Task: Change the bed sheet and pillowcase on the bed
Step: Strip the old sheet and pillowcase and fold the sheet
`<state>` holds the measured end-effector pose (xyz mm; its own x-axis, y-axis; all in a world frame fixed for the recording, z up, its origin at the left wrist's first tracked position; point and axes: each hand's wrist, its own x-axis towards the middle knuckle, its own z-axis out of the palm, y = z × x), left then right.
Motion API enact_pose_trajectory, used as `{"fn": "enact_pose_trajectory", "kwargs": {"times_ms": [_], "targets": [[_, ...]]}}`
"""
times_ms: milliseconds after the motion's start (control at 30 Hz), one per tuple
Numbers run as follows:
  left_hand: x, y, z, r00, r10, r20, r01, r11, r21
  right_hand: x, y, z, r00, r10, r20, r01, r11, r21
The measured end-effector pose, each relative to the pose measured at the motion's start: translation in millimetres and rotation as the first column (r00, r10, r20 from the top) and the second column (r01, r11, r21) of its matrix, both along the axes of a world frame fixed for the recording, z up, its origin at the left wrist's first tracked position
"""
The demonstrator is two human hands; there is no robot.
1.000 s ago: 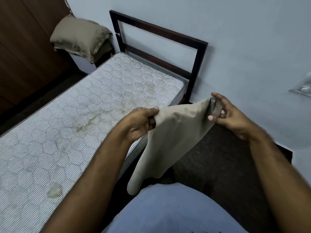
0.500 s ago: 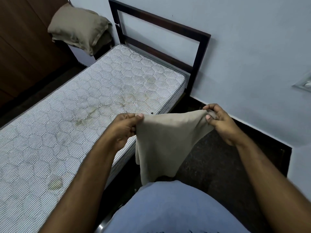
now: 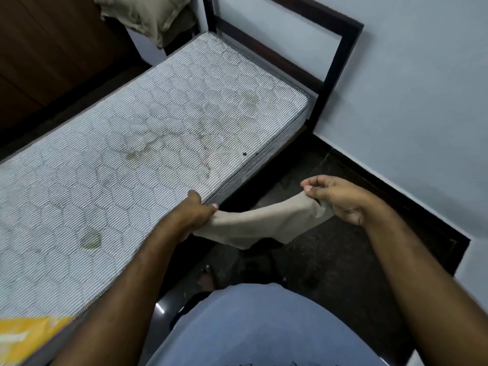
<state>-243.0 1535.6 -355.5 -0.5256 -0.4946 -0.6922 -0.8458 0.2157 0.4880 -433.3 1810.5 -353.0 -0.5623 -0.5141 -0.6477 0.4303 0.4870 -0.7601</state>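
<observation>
Bare mattress (image 3: 148,143) left; pillowcase (image 3: 261,223) (beige) stretched between both grips.

Pillowcase (image 3: 260,223): beige cloth, empty and limp, stretched level between two hands, its lower fold sagging; just off the mattress's near right edge, above the dark floor.
Mattress (image 3: 148,143): bare, white with fine grey stripes and hexagon quilting, several yellowish stains; lying flat on the bed.
Pillow (image 3: 148,14): beige-covered, crumpled; beyond the mattress's far left corner, partly out of view.
</observation>
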Motion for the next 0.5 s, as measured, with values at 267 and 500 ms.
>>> {"fn": "enact_pose_trajectory", "kwargs": {"times_ms": [267, 500], "targets": [[63, 16, -20, 0.989, -0.145, -0.026, 0.141, 0.881, 0.451, 9, 38, -25, 0.741, 0.635, 0.218, -0.671, 0.717, 0.191], [124, 76, -67, 0.901, 0.324, -0.289, -0.179, 0.884, 0.431, 42, 53, -67, 0.685, 0.691, 0.229, -0.715, 0.578, 0.393]]}}
